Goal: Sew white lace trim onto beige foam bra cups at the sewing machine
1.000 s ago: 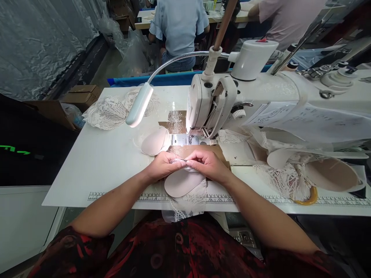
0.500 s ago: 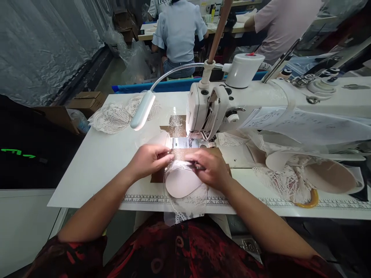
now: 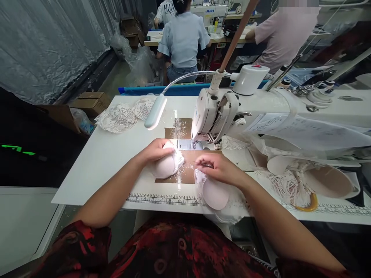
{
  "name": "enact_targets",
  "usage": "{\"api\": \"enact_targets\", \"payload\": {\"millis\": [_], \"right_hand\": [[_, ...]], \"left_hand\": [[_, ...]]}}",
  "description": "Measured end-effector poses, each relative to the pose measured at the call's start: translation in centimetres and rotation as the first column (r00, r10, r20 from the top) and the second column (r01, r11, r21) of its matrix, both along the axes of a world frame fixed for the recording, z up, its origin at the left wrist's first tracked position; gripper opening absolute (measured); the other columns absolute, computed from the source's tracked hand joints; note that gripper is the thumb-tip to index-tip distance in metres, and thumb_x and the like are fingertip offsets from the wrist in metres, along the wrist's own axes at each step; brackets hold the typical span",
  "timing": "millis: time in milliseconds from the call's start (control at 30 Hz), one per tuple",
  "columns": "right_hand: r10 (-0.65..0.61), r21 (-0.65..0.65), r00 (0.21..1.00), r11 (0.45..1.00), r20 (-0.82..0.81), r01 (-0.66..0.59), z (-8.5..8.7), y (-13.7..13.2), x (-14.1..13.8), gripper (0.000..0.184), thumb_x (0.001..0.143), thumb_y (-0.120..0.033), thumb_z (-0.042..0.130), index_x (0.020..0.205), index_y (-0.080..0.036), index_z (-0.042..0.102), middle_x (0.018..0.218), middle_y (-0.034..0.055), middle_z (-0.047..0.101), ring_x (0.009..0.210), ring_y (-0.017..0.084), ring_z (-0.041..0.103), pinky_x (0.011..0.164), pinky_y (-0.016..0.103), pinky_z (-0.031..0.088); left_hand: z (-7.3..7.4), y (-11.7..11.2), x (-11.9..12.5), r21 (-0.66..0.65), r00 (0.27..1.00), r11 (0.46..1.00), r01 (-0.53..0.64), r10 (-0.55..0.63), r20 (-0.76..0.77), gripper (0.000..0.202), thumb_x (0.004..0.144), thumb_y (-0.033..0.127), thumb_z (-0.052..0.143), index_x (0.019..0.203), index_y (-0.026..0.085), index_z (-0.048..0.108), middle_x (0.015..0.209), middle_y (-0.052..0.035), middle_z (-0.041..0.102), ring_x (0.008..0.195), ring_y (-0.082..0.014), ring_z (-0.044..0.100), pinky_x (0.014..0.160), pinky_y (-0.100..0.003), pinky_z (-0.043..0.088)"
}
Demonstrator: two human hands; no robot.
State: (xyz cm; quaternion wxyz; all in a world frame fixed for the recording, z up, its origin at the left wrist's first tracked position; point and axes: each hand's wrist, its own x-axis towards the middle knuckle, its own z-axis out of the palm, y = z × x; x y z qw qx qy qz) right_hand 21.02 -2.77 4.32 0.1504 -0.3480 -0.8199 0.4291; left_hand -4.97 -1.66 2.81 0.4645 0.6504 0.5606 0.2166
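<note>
At the front edge of the table (image 3: 92,170), a smooth, rounded, pale-pink cup (image 3: 216,194) with white lace (image 3: 227,218) lies beside the right hand (image 3: 218,166), whose fingers are curled, their grip indeterminable, while farther in the left hand (image 3: 155,150) pinches a second lace-edged cup (image 3: 164,166) before the sewing machine (image 3: 203,116).

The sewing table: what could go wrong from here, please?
The lace beside the right cup hangs past the front edge of the table; it might catch and drag the cup.

The right hand is close in front of the sewing machine; a careless move could hurt fingers.

The left hand grips the left cup; squeezing hard might dent it.
</note>
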Motion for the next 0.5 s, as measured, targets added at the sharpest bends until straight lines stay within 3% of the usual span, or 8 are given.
{"api": "enact_targets", "payload": {"millis": [100,200,333,500], "right_hand": [[-0.148,-0.148,0.983,0.980,-0.112,0.131,-0.5,0.6,-2.1,0.025,0.080,-0.039,0.060,0.095,-0.019,0.060,0.094,0.0041,0.062,0.084,0.018,0.057,0.072,0.029,0.043],[-0.213,-0.164,0.968,0.968,-0.129,0.191,-1.9,0.8,-4.0,0.022,0.076,-0.039,0.063,0.080,-0.017,0.060,0.077,0.0012,0.059,0.071,0.016,0.053,0.064,0.028,0.042],[-0.246,-0.221,0.947,0.955,-0.206,0.200,-3.3,0.6,-4.6,0.023,0.080,-0.038,0.059,0.072,-0.017,0.058,0.067,-0.0006,0.055,0.063,0.014,0.049,0.059,0.027,0.040],[-0.225,-0.298,0.930,0.945,-0.290,0.135,-3.2,0.4,-4.1,0.023,0.083,-0.039,0.056,0.076,-0.017,0.060,0.071,0.0005,0.056,0.067,0.014,0.052,0.061,0.027,0.042]], "left_hand": [[0.0,-0.8,0.6,-0.074,0.969,0.997,0.032,-0.013,0.245,0.026,0.074,0.038,0.063,0.078,0.013,0.059,0.076,-0.0028,0.062,0.070,-0.0156,0.059,0.060,-0.023,0.045],[-0.1,-1.1,0.9,-0.111,0.939,0.992,0.066,-0.024,0.343,0.023,0.076,0.035,0.063,0.078,0.013,0.059,0.075,-0.0021,0.060,0.067,-0.0134,0.056,0.058,-0.021,0.043],[0.1,-1.3,0.5,0.026,0.947,0.998,0.063,-0.068,0.313,0.018,0.077,0.030,0.063,0.086,0.014,0.061,0.086,-0.0036,0.060,0.078,-0.0148,0.057,0.068,-0.023,0.045],[0.4,-1.3,0.8,0.251,0.975,0.959,0.132,-0.172,0.143,0.030,0.073,0.032,0.069,0.097,0.016,0.063,0.095,-0.0048,0.061,0.089,-0.0183,0.057,0.080,-0.028,0.045]]}}
